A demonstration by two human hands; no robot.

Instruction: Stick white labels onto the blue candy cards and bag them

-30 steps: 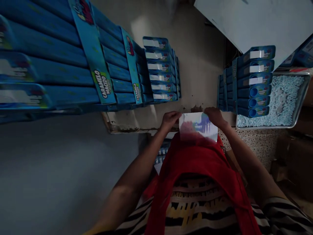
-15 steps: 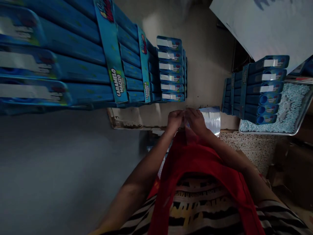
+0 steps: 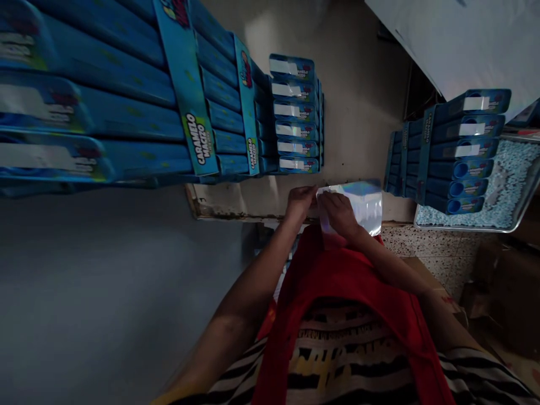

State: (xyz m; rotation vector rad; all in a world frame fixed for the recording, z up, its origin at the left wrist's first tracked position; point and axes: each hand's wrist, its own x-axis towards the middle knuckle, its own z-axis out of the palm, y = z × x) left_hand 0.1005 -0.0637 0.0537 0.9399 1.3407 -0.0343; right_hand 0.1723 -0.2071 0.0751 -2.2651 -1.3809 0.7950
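A shiny silvery sheet (image 3: pixel 368 203), partly reflecting red along its lower left, is at the table's front edge, in front of my red apron (image 3: pixel 337 270). My right hand (image 3: pixel 340 214) lies over its left part, with fingers bent and closed on the upper left edge. Just left of that edge, my left hand (image 3: pixel 300 203) is closed in a pinch. Whether anything is between its fingertips is too dark and small to tell. Tall stacks of blue candy boxes (image 3: pixel 198 135) marked "Caramelo Macizo" stand left of and beyond my hands.
Another stack of blue boxes (image 3: pixel 458 152) stands to the right, by a metal tray (image 3: pixel 512 225) of small pale blue pieces (image 3: pixel 512 174). A large white panel (image 3: pixel 472 45) slants at upper right. Cardboard boxes (image 3: pixel 512 298) lie low at right; a grey surface (image 3: pixel 105 292) fills the lower left.
My hands have moved slightly apart, and more of the silvery sheet's left edge shows between them. My right hand is a little lower; the view has shifted slightly.
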